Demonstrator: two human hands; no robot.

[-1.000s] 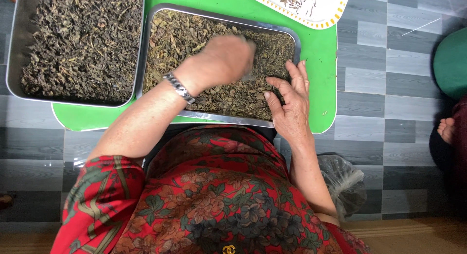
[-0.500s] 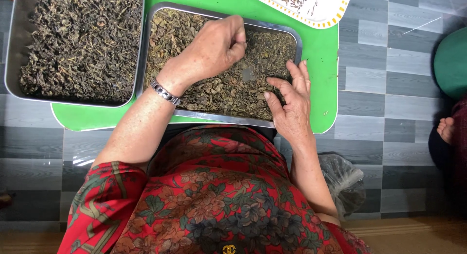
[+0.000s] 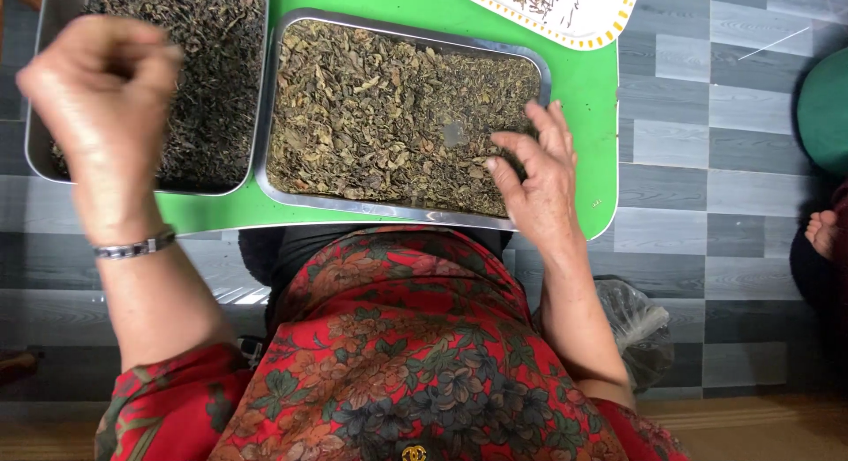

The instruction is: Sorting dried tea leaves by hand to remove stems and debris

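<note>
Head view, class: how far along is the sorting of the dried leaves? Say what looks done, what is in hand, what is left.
Done: darker leaves fill the left tray; a white plate holds a few bits. In hand: the left hand hangs pinched shut over that tray; the right hand lies spread on the right tray. Left: paler leaves cover nearly all of it.

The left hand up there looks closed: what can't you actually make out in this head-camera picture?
- Left hand: fingers curled in; whether they pinch any leaves is hidden by the hand itself.
- Left metal tray: top and left side cut off by the frame edge.
- White plate: mostly cut off at the top edge.
- Right hand: covers the right tray's near right corner.
- Bare foot: its owner lies beyond the right edge.
</note>
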